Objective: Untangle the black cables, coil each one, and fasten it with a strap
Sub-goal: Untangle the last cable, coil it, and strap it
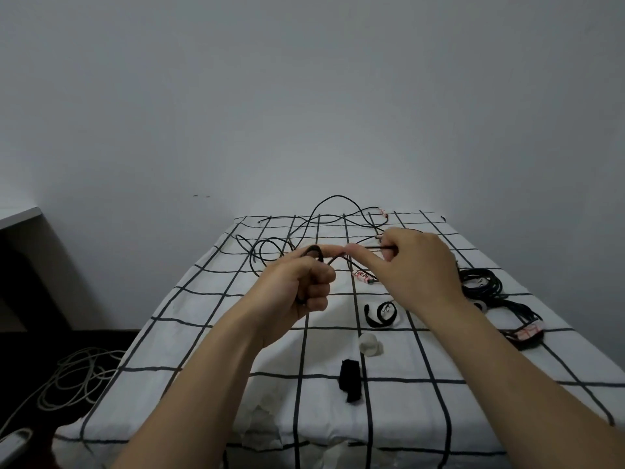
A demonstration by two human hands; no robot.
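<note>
Mid-coil: your left hand (pixel 297 282) grips the loops (pixel 313 249), right hand (pixel 416 265) just beside it pinches the cable (pixel 372 247); next, feed slack into another loop.

On a cloth-covered table (pixel 439 418), a loose cable (pixel 306 228) is spread beyond a looped strap (pixel 380 314). Coiled cables (pixel 480 282) are laid to its right, and a folded strap (pixel 350 384) nearer.
</note>
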